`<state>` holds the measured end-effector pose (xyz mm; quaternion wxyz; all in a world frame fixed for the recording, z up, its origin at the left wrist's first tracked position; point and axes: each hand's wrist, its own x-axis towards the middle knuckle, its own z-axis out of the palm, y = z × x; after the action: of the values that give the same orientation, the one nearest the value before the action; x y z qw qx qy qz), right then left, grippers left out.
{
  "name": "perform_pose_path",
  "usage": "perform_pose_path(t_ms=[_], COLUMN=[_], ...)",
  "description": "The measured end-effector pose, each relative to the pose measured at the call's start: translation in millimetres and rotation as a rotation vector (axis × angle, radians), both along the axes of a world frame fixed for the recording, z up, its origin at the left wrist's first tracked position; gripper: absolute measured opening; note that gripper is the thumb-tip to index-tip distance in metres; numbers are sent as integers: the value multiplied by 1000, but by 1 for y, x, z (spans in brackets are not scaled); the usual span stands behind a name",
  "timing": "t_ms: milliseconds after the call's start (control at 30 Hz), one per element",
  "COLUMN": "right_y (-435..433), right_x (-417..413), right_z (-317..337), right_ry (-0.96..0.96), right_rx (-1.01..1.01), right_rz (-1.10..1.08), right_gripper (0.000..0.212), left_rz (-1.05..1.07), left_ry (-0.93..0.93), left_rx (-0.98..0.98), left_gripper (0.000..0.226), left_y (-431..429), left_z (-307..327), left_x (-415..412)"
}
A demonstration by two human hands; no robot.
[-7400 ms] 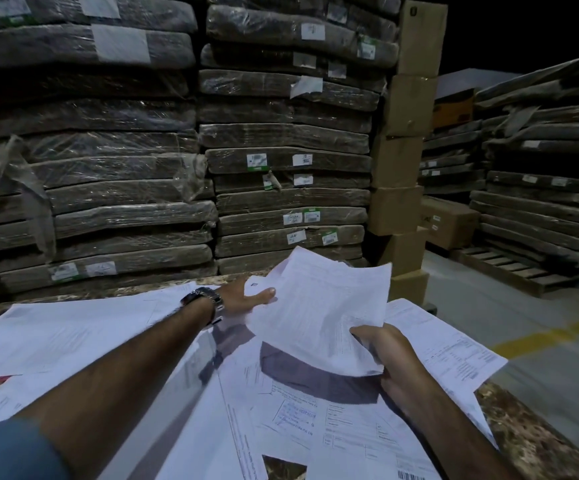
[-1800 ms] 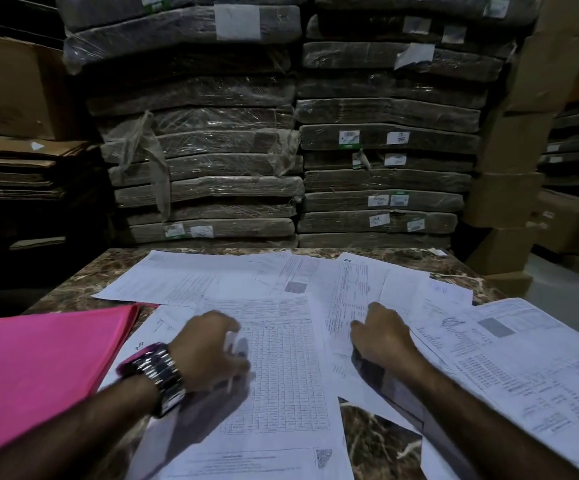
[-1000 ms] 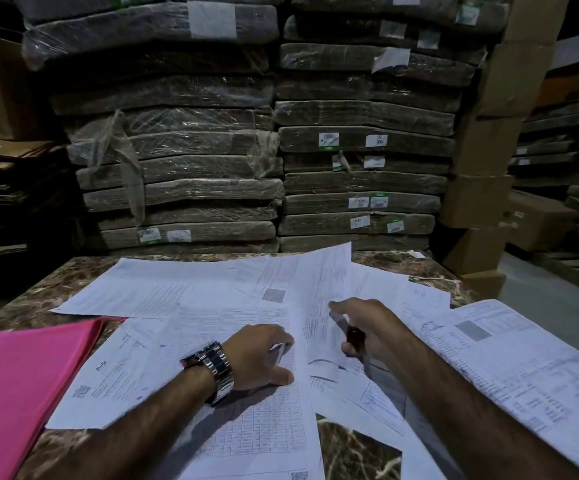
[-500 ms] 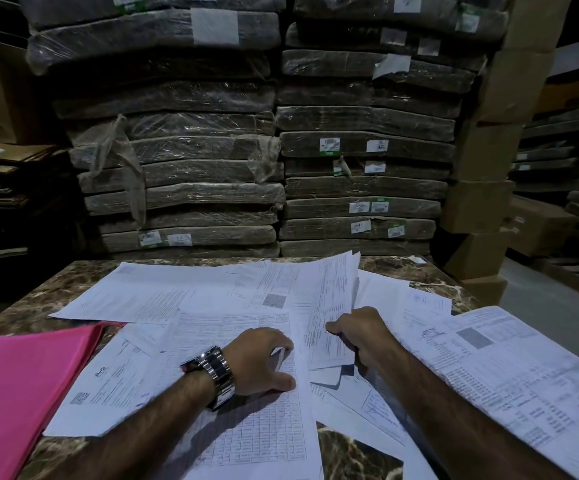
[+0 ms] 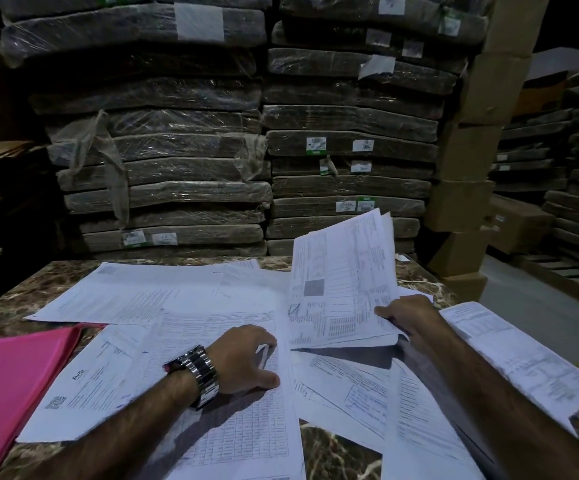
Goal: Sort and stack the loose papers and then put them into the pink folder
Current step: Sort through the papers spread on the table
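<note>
Several loose papers (image 5: 149,292) lie around the gridded sheet (image 5: 246,441). Left of it lies the pink folder (image 5: 7,386), ready for filling. On it the left hand (image 5: 246,358) rests, fingers curled, seemingly pinning it; whether they hold anything I cannot tell. Right of it, the right hand (image 5: 409,317) pinches the lifted sheets (image 5: 343,282), likely gathering a stack.

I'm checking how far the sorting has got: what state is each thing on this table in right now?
Pink folder, closed, flat at the left of the table.
Lifted sheets, raised off the table, tilted, gripped by the right hand.
Gridded sheet, flat, under the left hand, which rests curled; its grip is unclear.
Loose papers, spread, overlapping, unstacked.
</note>
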<state>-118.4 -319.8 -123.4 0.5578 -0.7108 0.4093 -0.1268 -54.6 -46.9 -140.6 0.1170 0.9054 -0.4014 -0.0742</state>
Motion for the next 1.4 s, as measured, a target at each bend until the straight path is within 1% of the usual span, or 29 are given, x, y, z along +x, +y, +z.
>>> perform_pose_path(t_ms=[67,200,267,333,400,467,500,533,600,633,667,700,800,867,1000,1100,1167,1233,1300,1367,1400], right_y=[-11,-27,-33,-42,-51,-48,-40,-30,-12,-5,3,11,30,40,65,86,100,113,125,135,138], right_x=[-9,-22,-25,-27,-28,-34,-38,-44,-55,-58,-61,-63,-65,-62,-53,-47,-45,-41,-39,-38,-39], right_z=[-1,-2,-4,-8,-14,-11,-5,1,6,6,6,6,5,2,-6,-11,-10,-10,-9,-9,-9], right_ry=[-7,10,19,12,5,3,-4,-24,-61,-62,-60,-53,-18,-1,-29,-86,-111,-112,-103,-94,-80], right_rx=[26,-15,-31,8,38,71,87,123,204,223,231,236,253,253,243,237,249,200,125,107,95], right_rz=[-14,-4,6,23,56,111,137,170,251,294,336,376,480,525,584,583,599,630,654,675,693], right_gripper=[26,15,17,24,30,30,29,27,24,23,23,22,21,22,25,19,22,22,25,25,25], left_rz=[-5,11,21,30,56,119,170,230,344,380,379,376,403,435,448,458,482,526,602,649,642], left_ry=[-8,-10,0,17,22,39,93,189,498,603,639,634,602,594,511,481,479,447,417,356,313], left_rx=[8,22,20,44,51,-60,-168,-301,-556,-624,-639,-638,-667,-640,-567,-513,-510,-516,-543,-537,-514], left_gripper=[61,61,61,59,47,28,26,32,39,40,40,36,11,17,27,32,33,39,47,72,79], left_y=[0,-2,-2,-3,-5,-8,-10,-12,-16,-16,-14,-12,0,12,41,68,86,99,107,113,116], left_z=[2,3,4,5,9,10,13,17,25,29,29,27,16,12,12,15,17,15,14,10,9], left_x=[-1,-3,-4,-4,-3,1,2,2,1,0,1,2,7,8,7,8,8,6,1,-2,-4])
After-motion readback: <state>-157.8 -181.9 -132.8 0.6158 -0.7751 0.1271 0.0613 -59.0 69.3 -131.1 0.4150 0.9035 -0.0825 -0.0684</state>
